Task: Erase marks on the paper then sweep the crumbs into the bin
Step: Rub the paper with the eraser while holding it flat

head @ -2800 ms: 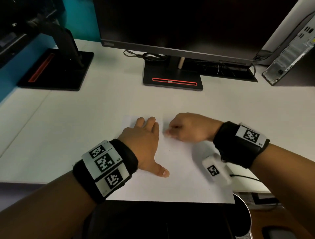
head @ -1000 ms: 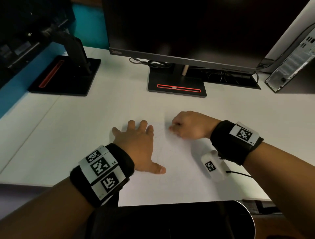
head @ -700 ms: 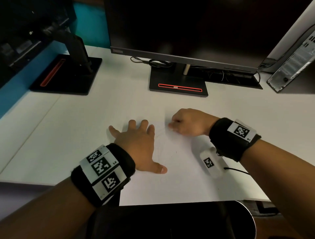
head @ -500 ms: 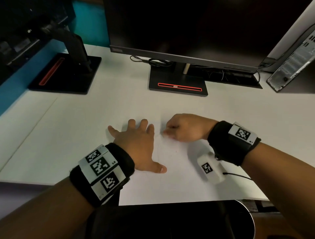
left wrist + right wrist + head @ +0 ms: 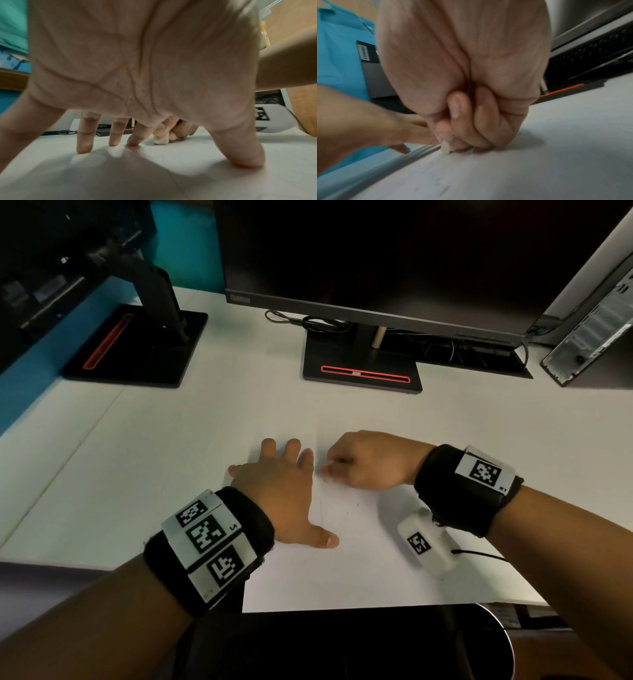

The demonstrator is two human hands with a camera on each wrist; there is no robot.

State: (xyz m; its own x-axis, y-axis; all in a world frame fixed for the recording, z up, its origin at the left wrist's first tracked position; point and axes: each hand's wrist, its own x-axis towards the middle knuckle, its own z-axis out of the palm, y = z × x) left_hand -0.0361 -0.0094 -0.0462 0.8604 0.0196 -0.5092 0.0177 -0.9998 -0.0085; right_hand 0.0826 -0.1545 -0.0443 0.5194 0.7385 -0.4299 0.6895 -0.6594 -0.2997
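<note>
A white sheet of paper (image 5: 359, 573) lies on the desk before me, with faint pencil lines and a few dark specks (image 5: 347, 512) near its middle. My left hand (image 5: 281, 491) lies flat on the sheet's left part, fingers spread and straight (image 5: 84, 147). My right hand (image 5: 363, 462) is curled and pinches a small white eraser (image 5: 161, 139) (image 5: 445, 148) against the paper, just right of the left hand's fingertips. A dark round bin (image 5: 496, 645) with a pale rim stands below the desk's front edge.
A black monitor on a stand with a red stripe (image 5: 363, 371) stands behind the paper. A second monitor stand (image 5: 137, 350) is at the back left, a computer tower (image 5: 592, 337) at the back right. Cables (image 5: 308, 320) lie behind the stand.
The right hand with the eraser has slid back and forth across the paper's top and now sits further left, close to the left fingertips. The left hand stays pressed flat.
</note>
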